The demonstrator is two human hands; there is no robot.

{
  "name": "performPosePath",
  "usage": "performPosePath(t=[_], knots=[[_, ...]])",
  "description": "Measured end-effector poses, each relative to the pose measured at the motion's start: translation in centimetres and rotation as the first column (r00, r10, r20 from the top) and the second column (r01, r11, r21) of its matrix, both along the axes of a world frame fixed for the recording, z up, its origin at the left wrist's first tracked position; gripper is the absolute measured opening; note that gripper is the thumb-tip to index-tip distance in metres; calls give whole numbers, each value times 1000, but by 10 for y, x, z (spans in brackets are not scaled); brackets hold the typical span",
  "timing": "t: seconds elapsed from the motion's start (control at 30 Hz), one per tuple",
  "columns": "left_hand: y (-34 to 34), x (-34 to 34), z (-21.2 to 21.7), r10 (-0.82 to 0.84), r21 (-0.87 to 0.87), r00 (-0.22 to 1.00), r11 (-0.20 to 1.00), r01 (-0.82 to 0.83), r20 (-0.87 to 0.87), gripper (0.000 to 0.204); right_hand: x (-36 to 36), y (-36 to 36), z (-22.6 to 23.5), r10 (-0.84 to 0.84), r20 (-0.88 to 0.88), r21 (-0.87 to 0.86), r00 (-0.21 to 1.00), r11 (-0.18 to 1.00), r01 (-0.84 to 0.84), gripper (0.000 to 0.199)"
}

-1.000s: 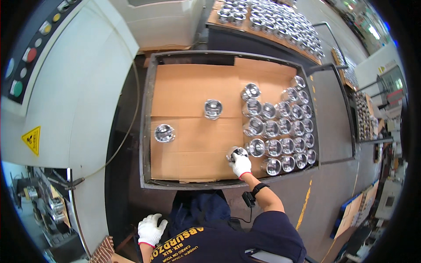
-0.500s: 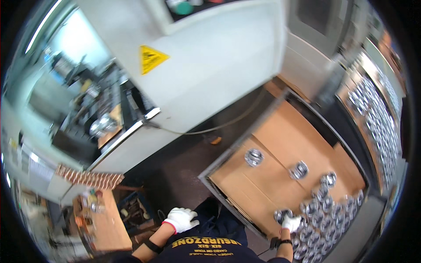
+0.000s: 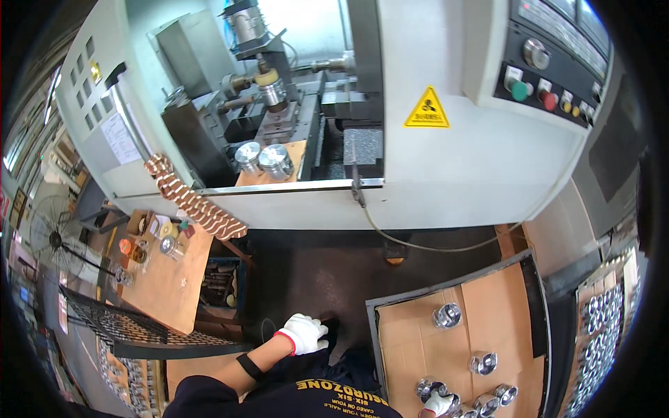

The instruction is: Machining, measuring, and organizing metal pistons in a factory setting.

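Observation:
My right hand (image 3: 437, 403), in a white glove, is at the lower edge of the view. Its fingers close on a silver metal piston (image 3: 430, 387) in a cardboard-lined tray (image 3: 411, 352); part of the grip is hidden. More pistons (image 3: 486, 404) crowd beside that hand. Two others, a piston (image 3: 447, 315) and a piston (image 3: 483, 362), stand apart farther up the tray. My left hand (image 3: 304, 334), also gloved in white, hovers in front of my body, empty, with its fingers loosely bent and apart.
Ahead stands a white machine (image 3: 446, 174) with its door open; two pistons (image 3: 274, 161) sit on a board inside. A cable (image 3: 418, 245) hangs along its front. At left are a wooden table (image 3: 164, 285) and a black mesh panel (image 3: 139, 327). Racks of pistons (image 3: 599, 334) line the right.
The view has swung from the tray toward the machine, which now fills the middle. My right hand stays at the same piston; my left remains in front of me.

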State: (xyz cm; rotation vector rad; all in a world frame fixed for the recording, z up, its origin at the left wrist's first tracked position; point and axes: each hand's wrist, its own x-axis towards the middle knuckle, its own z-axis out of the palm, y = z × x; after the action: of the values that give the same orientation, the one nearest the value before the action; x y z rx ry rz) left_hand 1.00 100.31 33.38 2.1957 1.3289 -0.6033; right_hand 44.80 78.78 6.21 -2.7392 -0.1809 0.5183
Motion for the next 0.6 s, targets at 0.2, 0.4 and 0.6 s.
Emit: performPosePath(t=[0.2, 0.4, 0.6], knots=[[26, -70, 8, 222, 59, 966, 971, -231, 129, 45, -40, 94, 13, 312, 207, -9, 927, 948, -317, 64], [12, -191, 8, 524, 103, 845, 840, -533, 106, 46, -144, 203, 106, 557, 445, 66, 702, 761, -646, 57], [3, -276, -11, 723, 200, 686, 662, -723, 87, 40, -239, 278, 184, 854, 418, 266, 311, 212, -940, 48]])
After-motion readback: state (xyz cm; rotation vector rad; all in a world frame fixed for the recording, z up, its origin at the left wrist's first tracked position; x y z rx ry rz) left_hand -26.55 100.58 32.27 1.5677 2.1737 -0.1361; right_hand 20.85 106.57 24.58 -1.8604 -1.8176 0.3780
